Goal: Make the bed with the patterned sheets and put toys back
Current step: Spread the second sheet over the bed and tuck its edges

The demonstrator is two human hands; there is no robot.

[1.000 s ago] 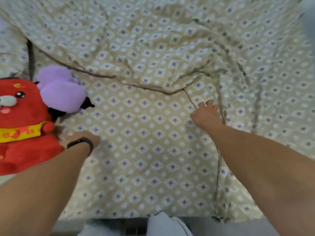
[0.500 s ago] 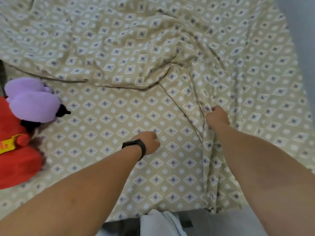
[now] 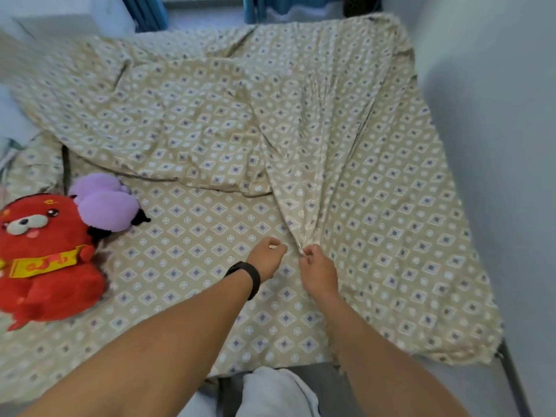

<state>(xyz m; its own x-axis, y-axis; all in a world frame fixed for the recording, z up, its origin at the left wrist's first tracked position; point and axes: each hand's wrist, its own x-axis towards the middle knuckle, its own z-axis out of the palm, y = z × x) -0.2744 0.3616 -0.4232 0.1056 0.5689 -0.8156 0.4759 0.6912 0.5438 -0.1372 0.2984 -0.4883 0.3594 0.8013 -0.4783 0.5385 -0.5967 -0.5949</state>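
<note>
A beige sheet with a diamond pattern covers the bed. A matching patterned quilt lies crumpled over its far half and right side. My right hand pinches a gathered fold of the quilt near the bed's middle, and the cloth fans out from that grip. My left hand, with a black wristband, hovers curled just left of that fold and holds nothing that I can see. A red plush bear with a yellow band lies at the left edge. A purple plush toy rests against its head.
A pale wall runs along the bed's right side. Blue bed-frame bars stand beyond the far end. A dark frame rail shows at the near right corner. White cloth sits at the near edge below my arms.
My left hand has left the red toy and crossed right to beside my right hand. My right hand has pulled the quilt fold toward me. The view has drawn back.
</note>
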